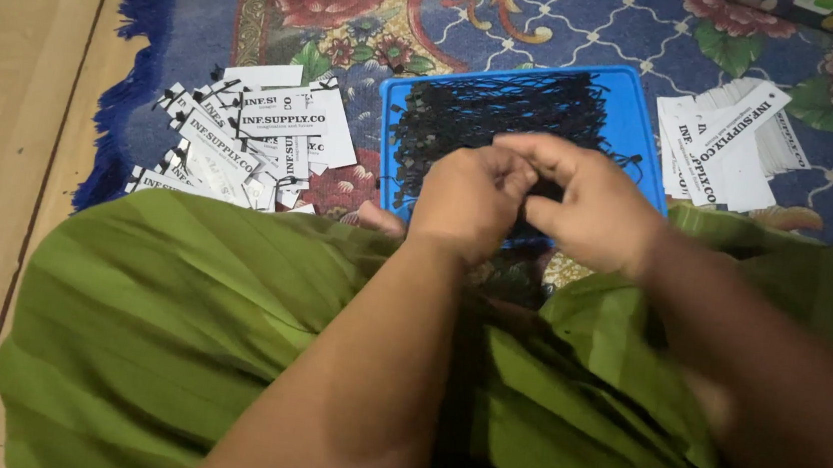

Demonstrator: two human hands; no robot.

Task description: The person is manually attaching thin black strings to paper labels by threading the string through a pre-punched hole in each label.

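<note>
Head view: we sit on a flowered blue rug [576, 17] beside wood floor [4, 128]; our left hand [470, 201] and right hand [590, 204] pinch black cords [493, 110] over the blue tray [638, 113], white tags [244, 139] alongside.

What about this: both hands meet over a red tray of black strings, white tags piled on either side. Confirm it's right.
Not quite: the tray is blue, not red, as the head view shows. The rest holds: the left hand and right hand meet over its black strings, with white tags on the left and right.
</note>
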